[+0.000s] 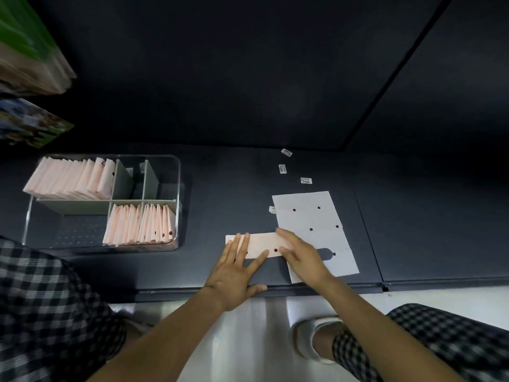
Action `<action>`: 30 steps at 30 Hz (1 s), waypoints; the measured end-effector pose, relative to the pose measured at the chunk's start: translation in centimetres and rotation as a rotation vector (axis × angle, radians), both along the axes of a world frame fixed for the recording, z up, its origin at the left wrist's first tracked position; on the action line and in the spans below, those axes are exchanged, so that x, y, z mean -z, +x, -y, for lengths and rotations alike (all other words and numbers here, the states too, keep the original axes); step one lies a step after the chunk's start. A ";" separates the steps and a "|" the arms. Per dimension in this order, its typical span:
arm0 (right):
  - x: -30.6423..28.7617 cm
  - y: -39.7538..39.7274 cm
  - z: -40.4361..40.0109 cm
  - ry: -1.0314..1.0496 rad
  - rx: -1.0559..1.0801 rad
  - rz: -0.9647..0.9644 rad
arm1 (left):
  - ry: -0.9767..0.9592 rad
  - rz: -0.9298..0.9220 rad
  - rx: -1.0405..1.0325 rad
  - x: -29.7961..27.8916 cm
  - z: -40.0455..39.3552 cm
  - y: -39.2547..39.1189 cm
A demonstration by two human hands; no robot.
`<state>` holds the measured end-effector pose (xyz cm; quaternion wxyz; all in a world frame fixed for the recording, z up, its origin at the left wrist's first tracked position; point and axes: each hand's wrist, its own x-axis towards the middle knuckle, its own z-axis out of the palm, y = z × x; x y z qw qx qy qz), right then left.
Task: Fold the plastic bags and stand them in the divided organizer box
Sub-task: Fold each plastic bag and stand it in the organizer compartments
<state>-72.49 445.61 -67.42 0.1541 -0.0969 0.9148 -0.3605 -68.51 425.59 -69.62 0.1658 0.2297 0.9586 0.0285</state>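
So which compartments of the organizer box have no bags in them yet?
In the organizer box, three: the two small back-right compartments and the large front-left one. The other three hold standing pink folded bags.

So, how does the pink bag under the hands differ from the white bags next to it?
The pink bag is folded into a narrow strip; the white bags lie unfolded as a wide sheet. The left hand and right hand both press flat on the pink bag; only the right hand overlaps the white bags' edge. The pink bag lies crosswise, the white bags lengthwise, away from the person. Both have dark punched holes and lie flat on the dark shelf.
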 end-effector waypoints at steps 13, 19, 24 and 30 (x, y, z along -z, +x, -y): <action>-3.4 -0.7 -0.9 0.545 -0.533 -0.673 | 0.037 -0.080 -0.107 -1.7 -0.1 -0.3; -3.6 3.1 3.2 0.176 -0.468 -0.463 | 0.307 -0.264 -0.265 -3.0 0.4 1.6; -2.8 4.0 3.7 0.016 -0.223 -0.076 | 0.494 -0.137 -0.482 -2.1 1.0 2.4; -2.0 3.1 2.7 0.075 -0.041 0.115 | 0.547 -0.056 -0.601 -1.6 1.2 2.1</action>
